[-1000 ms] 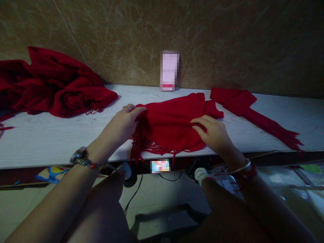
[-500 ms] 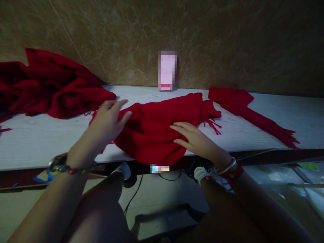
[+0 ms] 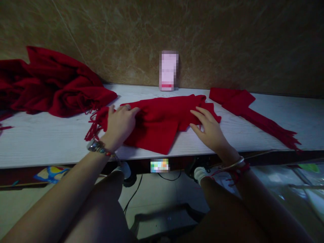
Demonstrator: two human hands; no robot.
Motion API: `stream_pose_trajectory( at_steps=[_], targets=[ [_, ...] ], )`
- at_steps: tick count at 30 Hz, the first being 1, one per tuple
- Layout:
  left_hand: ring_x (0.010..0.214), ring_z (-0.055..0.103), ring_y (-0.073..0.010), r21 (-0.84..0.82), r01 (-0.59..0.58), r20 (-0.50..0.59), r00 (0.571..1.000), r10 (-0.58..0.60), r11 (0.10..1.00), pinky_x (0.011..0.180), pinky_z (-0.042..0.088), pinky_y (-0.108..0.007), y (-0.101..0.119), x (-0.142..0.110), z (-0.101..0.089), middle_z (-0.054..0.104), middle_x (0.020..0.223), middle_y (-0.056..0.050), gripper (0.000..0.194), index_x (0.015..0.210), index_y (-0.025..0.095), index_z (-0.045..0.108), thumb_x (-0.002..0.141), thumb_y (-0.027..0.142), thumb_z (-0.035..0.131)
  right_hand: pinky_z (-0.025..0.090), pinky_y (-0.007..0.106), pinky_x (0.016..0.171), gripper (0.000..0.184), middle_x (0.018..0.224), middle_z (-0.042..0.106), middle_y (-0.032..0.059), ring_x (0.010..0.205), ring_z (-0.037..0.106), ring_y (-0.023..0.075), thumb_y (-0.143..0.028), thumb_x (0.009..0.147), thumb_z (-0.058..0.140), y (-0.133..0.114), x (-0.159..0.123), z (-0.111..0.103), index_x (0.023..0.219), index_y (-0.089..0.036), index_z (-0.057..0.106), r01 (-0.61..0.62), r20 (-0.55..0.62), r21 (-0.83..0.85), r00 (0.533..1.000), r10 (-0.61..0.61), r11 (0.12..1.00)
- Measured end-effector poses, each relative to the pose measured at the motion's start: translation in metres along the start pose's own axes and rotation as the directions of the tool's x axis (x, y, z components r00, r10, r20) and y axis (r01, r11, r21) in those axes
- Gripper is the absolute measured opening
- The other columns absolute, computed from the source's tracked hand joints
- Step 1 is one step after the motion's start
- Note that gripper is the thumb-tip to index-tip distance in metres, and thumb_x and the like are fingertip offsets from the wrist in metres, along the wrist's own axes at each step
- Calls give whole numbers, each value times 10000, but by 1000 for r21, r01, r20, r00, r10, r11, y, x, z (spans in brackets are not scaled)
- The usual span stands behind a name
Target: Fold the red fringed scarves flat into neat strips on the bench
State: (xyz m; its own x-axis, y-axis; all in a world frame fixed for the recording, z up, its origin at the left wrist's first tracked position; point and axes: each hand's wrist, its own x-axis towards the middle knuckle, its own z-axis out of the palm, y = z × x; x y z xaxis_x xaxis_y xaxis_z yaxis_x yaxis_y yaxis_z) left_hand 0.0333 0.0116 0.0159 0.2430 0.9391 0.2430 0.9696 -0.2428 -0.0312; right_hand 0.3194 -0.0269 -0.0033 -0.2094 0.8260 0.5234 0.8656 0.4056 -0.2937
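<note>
While both hands rest on red cloth, the middle 1 of 3 red fabric pieces, a fringed cloth (image 3: 157, 118), lies between them on a white wood-grain board (image 3: 50, 141). The left hand (image 3: 120, 126) bends its fingers over the cloth's left part; whether it pinches any fabric, I cannot tell. Beyond that hand, a fringe (image 3: 92, 130) spills out near a crumpled red heap (image 3: 63, 84). The right hand (image 3: 211, 130) has its fingers spread, the tips on the cloth's right part, and grips nothing visible. Between the 2 hands, 1 broad corner of the cloth points down toward the board's near edge. To the right lies a narrow red strip (image 3: 243, 104), folded over at its far end and fringed at its near end. A pale pink object (image 3: 168, 69) (its details blurred into blocks) stands upright at the board's back, against a brown marbled wall (image 3: 227, 40). Bracelets (image 3: 98, 146) circle the left wrist.
</note>
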Motion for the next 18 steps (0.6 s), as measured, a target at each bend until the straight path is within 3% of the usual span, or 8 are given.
stream_pose_trajectory(
  at_steps=[2, 3, 6, 8, 10, 12, 15, 18],
  targets=[
    [999, 578, -340, 62, 155, -66, 986, -151, 986, 888, 381, -577, -21, -2, -8, 614, 1000, -159, 383, 1018, 123, 656, 869, 198, 311, 345, 532, 1047, 467, 1337, 472, 155, 1250, 440, 297, -240, 801, 541, 13, -5, 5, 1264, -186, 513, -77, -19, -28, 997, 76, 997],
    [1008, 569, -367, 70, 273, -90, 960, -266, 960, 871, 379, -608, -30, -3, -12, 610, 996, -171, 378, 1014, 109, 655, 850, 190, 325, 341, 544, 1044, 489, 1348, 455, 167, 1259, 427, 311, -248, 794, 548, 19, -8, 7, 1276, -180, 499, -109, -22, -39, 994, 109, 993],
    [1133, 463, -474, 35, 468, -60, 883, -465, 883, 843, 352, -686, -36, -10, -19, 518, 1178, -240, 422, 1155, 93, 586, 830, 190, 335, 336, 570, 1031, 530, 1370, 429, 180, 1285, 389, 336, -294, 789, 564, 33, -15, 15, 1298, -185, 464, -161, -2, -50, 987, 161, 986],
    [1198, 418, -459, -81, 404, -79, 909, -410, 911, 893, 330, -683, -24, -11, -19, 444, 1294, -238, 467, 1288, 134, 478, 853, 234, 342, 350, 558, 1023, 551, 1363, 445, 176, 1283, 394, 331, -321, 787, 574, 35, -17, 19, 1307, -188, 448, -161, 50, -38, 985, 162, 986],
    [1270, 360, -409, -209, 259, -150, 944, -293, 943, 949, 315, -660, -7, -9, -14, 380, 1386, -209, 507, 1362, 185, 386, 875, 323, 375, 371, 526, 1020, 557, 1340, 479, 159, 1262, 427, 306, -325, 788, 573, 33, -17, 21, 1314, -195, 441, -142, 120, -7, 983, 142, 990],
    [1337, 259, -384, -229, 129, -186, 967, -174, 965, 994, 267, -658, 6, -5, -6, 334, 1440, -179, 585, 1393, 208, 333, 855, 410, 441, 387, 492, 1018, 540, 1314, 516, 134, 1231, 467, 273, -308, 796, 561, 26, -15, 22, 1314, -211, 447, -110, 177, 41, 979, 101, 993],
    [1337, 270, -363, -160, -22, -64, 998, 12, 987, 1014, 225, -650, 11, 0, 8, 395, 1415, -158, 635, 1395, 221, 332, 816, 412, 512, 433, 453, 970, 470, 1229, 591, 117, 1138, 547, 245, -275, 787, 570, 14, -12, 23, 1249, -209, 519, -77, 203, 102, 978, 55, 992],
    [1224, 449, -322, -101, -63, 12, 998, 64, 993, 1016, 258, -597, 5, 3, 15, 525, 1302, -155, 545, 1349, 195, 410, 816, 274, 489, 492, 404, 851, 242, 1001, 685, 88, 938, 633, 224, -210, 766, 567, 6, -9, 24, 992, -196, 651, -99, 177, 111, 981, 79, 989]
  ],
)
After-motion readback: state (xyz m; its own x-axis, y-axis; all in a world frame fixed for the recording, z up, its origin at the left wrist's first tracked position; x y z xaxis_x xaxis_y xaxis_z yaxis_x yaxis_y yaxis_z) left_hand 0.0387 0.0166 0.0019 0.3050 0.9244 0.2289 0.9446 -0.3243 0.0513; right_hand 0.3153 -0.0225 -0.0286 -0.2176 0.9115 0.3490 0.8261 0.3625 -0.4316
